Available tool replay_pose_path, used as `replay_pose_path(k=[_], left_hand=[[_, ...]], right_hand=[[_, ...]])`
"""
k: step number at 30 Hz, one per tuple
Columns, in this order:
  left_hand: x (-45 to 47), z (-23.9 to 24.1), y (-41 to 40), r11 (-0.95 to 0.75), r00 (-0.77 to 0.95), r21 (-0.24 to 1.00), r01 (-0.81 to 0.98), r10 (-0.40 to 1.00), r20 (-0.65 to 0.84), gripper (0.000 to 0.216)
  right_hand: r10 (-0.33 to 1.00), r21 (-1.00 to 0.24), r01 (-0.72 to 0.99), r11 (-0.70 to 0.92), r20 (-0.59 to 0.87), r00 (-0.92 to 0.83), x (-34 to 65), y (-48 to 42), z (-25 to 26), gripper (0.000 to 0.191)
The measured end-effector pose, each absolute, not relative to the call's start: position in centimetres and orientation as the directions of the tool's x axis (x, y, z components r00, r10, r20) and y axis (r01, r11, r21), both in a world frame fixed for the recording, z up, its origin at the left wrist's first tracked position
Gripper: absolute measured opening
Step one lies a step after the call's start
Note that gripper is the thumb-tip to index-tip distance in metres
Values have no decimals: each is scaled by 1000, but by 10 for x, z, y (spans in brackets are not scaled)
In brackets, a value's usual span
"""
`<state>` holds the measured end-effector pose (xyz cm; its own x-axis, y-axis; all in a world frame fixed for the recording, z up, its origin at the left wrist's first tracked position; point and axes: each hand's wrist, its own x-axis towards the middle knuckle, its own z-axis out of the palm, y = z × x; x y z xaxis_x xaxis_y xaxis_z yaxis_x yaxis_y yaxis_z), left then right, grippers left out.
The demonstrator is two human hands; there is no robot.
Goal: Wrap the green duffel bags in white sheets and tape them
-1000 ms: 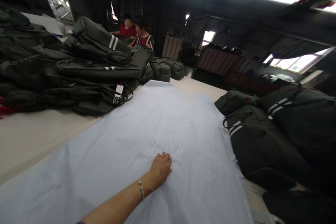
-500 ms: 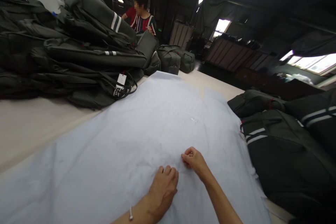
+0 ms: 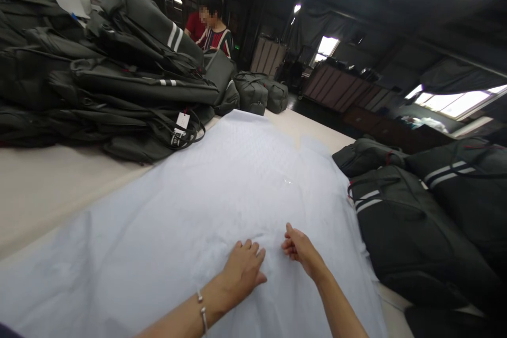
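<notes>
Pale bluish-white cloth covers the table in front of me, with small wrinkles near my hands. My left hand, a thin silver bracelet at its wrist, lies palm down on the cloth with its fingers spread. To its right, my right hand is just over the cloth, turned on its side. Its upper finger stretches forward while the others curl loosely, and I see nothing held in it. A tiny, shiny, clear scrap rests on the cloth beyond both hands.
Dark green bags are piled at left, one with a white tag. More bags with white stripes stand close on the right, and others at the far end. Across the table, a person in a striped top stands beside someone in red.
My left hand's fingers have spread and it has shifted slightly up and left. The right hand has moved a little right, and its pinched fingers have parted. The view has tilted slightly.
</notes>
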<state>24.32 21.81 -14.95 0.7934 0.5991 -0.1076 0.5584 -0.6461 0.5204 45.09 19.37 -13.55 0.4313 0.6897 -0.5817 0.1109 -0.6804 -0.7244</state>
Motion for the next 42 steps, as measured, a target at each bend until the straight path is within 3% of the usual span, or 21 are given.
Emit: replay_pose_path(k=[3, 5, 7, 9, 13, 21, 24, 27, 31, 34, 38, 42], left_hand=[[240, -129, 221, -573, 761, 618, 538, 645, -65, 35], [241, -114, 221, -396, 704, 803, 446, 709, -42, 24], [245, -99, 217, -155, 636, 952, 266, 770, -52, 18], [250, -89, 211, 14, 606, 993, 115, 791, -81, 14], [256, -81, 202, 135, 594, 991, 26, 795, -123, 13], [254, -94, 206, -202, 487, 955, 216, 870, 74, 12], [250, -111, 217, -513, 494, 781, 356, 813, 308, 14], [246, -127, 242, -822, 655, 450, 348, 557, 511, 16], [250, -140, 287, -978, 871, 96, 184, 207, 446, 22], [261, -151, 309, -989, 916, 88, 120, 145, 374, 25], [273, -170, 308, -985, 956, 146, 87, 124, 265, 20], [265, -170, 297, -956, 961, 246, 161, 209, 182, 19]], right_hand=[[757, -789, -395, -470, -591, 279, 445, 166, -110, 34], [801, -651, -702, -290, -566, 194, 436, 152, -96, 26], [829, -530, -828, -185, -536, 157, 424, 142, -87, 19], [844, -461, -878, -132, -516, 144, 413, 137, -83, 15], [835, -440, -893, -96, -523, 168, 400, 134, -85, 12], [831, -551, -824, -135, -516, 208, 395, 135, -96, 16], [822, -628, -750, -205, -526, 216, 397, 135, -97, 25], [807, -744, -539, -394, -561, 185, 406, 143, -100, 35], [797, -842, 16, -540, -505, 333, 424, 176, -115, 34], [798, -718, 375, -586, -432, 420, 431, 204, -136, 23], [801, -544, 590, -596, -359, 479, 435, 221, -159, 24], [794, -393, 691, -606, -340, 504, 439, 220, -164, 31]])
